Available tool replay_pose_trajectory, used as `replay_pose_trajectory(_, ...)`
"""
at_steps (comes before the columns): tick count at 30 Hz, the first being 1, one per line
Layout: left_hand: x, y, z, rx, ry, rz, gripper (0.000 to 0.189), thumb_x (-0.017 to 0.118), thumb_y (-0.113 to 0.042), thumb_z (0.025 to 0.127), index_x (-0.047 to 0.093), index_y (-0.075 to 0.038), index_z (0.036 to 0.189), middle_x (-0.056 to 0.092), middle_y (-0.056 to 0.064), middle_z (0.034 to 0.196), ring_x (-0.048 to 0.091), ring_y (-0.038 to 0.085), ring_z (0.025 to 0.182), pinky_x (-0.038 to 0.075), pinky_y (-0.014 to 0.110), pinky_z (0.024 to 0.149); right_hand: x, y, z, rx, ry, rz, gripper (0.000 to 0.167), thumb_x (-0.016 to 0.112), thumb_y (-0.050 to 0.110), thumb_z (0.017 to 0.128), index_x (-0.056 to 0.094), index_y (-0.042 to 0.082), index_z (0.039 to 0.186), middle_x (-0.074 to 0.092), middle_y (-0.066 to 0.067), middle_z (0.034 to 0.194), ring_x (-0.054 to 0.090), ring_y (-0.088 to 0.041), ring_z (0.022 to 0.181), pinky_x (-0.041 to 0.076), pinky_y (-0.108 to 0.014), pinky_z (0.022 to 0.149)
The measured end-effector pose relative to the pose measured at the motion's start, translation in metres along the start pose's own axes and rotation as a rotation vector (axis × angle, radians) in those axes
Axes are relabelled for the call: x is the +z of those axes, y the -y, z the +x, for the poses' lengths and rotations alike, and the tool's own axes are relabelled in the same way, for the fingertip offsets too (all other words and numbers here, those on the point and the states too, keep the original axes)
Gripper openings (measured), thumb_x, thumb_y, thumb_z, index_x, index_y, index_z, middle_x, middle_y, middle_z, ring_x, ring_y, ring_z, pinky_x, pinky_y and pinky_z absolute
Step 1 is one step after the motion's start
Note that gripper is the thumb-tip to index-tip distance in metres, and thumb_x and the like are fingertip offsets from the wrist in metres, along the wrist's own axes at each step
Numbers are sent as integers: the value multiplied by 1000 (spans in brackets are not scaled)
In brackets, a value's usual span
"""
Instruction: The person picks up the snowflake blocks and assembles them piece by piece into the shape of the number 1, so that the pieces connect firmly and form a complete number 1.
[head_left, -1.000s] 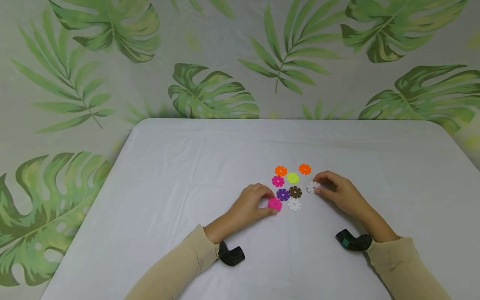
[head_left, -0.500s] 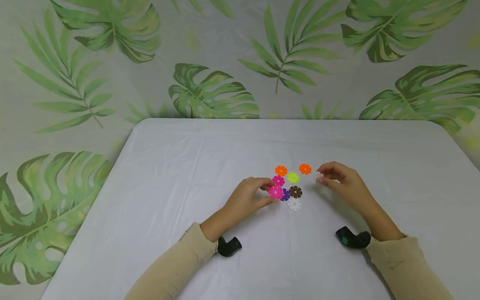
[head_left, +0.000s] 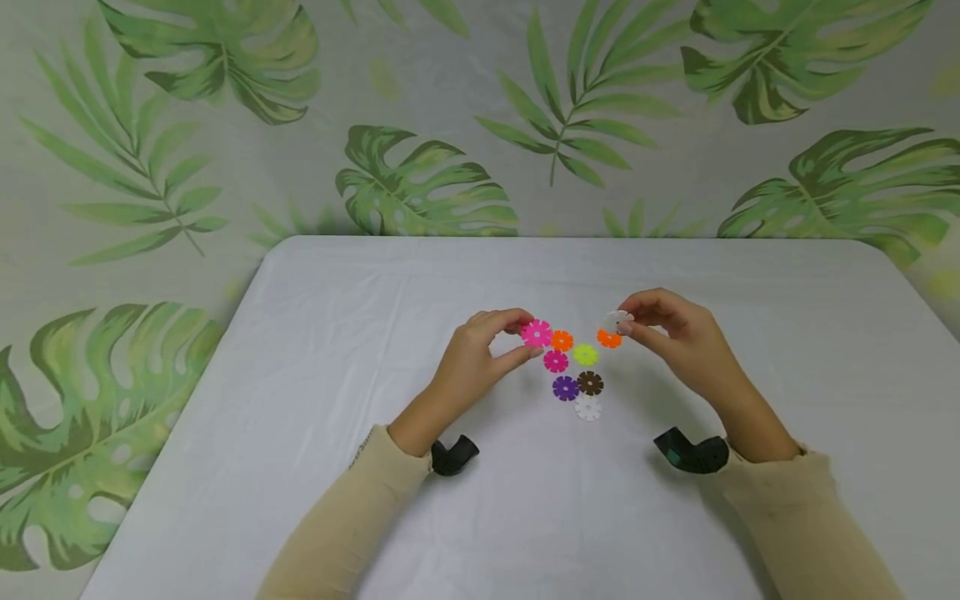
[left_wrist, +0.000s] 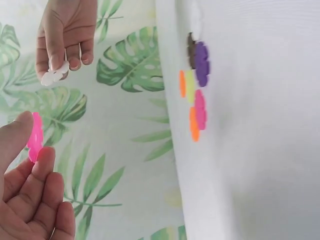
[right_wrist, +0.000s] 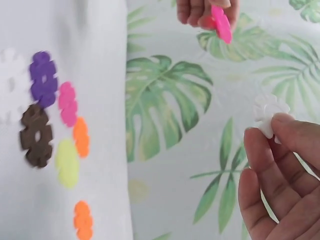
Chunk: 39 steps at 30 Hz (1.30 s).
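Observation:
My left hand (head_left: 487, 346) pinches a pink notched disc (head_left: 537, 334) between thumb and fingers, held above the table; the left wrist view shows this pink disc (left_wrist: 35, 137) nearly edge-on. In my right hand (head_left: 675, 337) a white notched disc (head_left: 617, 322) is pinched at its edge, raised and partly covering an orange disc (head_left: 609, 339) in the head view. Between the hands, on the cloth, lie another orange disc (head_left: 562, 341), a pink one, a yellow disc (head_left: 586, 355), a purple disc (head_left: 566, 388), a brown disc (head_left: 591, 383) and a second white disc (head_left: 588, 407).
A white cloth covers the table (head_left: 360, 350), whose far edge meets a leaf-patterned backdrop (head_left: 427, 183). Black curved wrist devices sit at both sleeves, the left device (head_left: 454, 456) and the right device (head_left: 692, 452).
Both hands have lifted off the table and moved toward its far side. The pink disc rose with my left hand, the white disc with my right. The other discs stayed put.

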<state>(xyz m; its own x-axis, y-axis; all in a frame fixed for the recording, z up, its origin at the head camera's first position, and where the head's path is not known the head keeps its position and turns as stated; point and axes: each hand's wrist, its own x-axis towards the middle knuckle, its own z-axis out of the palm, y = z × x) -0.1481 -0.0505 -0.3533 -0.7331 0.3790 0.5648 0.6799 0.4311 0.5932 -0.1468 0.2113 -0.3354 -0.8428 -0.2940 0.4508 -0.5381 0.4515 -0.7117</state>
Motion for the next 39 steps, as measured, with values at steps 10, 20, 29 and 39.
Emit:
replay_pose_trajectory(10,-6,-5,13,45,-84,-53,35,75,-13,74,62,-3,105,64,3,97,54,10,89,42,20,79,11,20,23,-94,-22,99,22,65,-9,77,60,-1,97,61,-7,88,57,-10,79,47,-17,71)
replay_pose_trajectory(20,-6,-8,14,28,-54,-93,36,74,-12,75,62,-3,108,64,3,100,53,9,91,44,22,81,23,21,28,-92,-19,215,20,63,-13,76,61,-4,94,61,-10,86,57,-15,76,48,-21,71)
replay_pose_trajectory(29,-4,-10,11,12,-22,-137,37,72,-12,76,61,-2,110,64,4,102,55,9,91,43,20,82,29,23,26,-80,4,207,17,65,-10,76,64,-1,90,63,-7,85,56,-15,76,47,-22,69)
replay_pose_trajectory(39,-8,-28,11,-161,5,-500,29,67,2,78,60,7,106,63,15,93,59,18,81,49,31,75,31,28,23,-121,-20,221,17,66,-15,72,67,-2,84,65,-9,81,58,-14,77,47,-22,68)
